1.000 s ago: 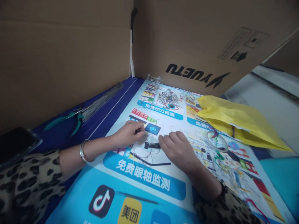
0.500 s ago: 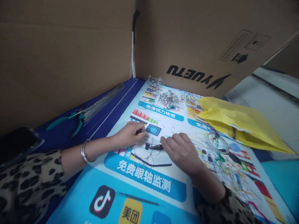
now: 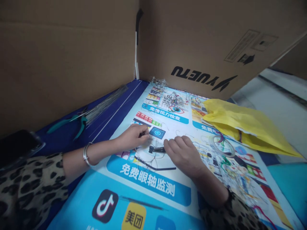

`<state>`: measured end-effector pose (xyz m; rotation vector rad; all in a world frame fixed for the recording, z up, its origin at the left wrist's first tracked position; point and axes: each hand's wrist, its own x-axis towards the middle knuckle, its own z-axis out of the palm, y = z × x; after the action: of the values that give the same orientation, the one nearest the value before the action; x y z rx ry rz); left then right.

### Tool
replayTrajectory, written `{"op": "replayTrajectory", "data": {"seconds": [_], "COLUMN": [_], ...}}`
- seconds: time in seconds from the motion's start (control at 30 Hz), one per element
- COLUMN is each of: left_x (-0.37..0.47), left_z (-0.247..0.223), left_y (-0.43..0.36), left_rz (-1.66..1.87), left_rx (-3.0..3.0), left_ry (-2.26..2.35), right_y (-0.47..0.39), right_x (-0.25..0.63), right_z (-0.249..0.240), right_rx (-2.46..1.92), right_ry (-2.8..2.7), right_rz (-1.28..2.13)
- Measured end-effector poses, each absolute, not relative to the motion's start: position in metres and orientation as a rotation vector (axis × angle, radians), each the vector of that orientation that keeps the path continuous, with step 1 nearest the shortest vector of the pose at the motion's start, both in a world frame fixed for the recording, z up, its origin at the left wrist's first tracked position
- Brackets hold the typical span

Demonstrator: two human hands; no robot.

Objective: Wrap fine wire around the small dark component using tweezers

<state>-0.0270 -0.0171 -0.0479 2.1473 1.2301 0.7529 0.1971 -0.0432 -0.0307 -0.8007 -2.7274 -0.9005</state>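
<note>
My left hand, with a silver bangle on its wrist, is closed over the printed sheet. Its fingertips are pinched on something dark and too small to make out. Facing it, my right hand is curled with its fingers pressed together, and what it grips is hidden. A small black item shows at the right hand's fingertips, and I cannot tell whether it is held or lies on the sheet. Thin loose wires curl on the sheet below and between both hands.
Teal pliers and a bundle of thin wires lie at the left, with a dark phone nearer. A yellow envelope, a clear ring and tangled coloured threads are at the right. Cardboard walls stand behind.
My right hand has shifted slightly to the left, nearer my left hand. The left hand has hardly moved and both remain closed.
</note>
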Motion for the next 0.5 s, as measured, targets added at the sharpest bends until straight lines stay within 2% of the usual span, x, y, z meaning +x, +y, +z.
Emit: {"op": "replayTrajectory", "data": {"seconds": [0.5], "left_x": [-0.0286], "left_z": [-0.0507], "left_y": [-0.0158], "left_rz": [0.746], "left_rx": [2.201], "left_ry": [1.215], "right_y": [-0.0438], "right_x": [0.1964], "right_z": [-0.0326], "right_rx": [-0.742], "right_ry": [-2.73], "right_rz": [-0.856]}}
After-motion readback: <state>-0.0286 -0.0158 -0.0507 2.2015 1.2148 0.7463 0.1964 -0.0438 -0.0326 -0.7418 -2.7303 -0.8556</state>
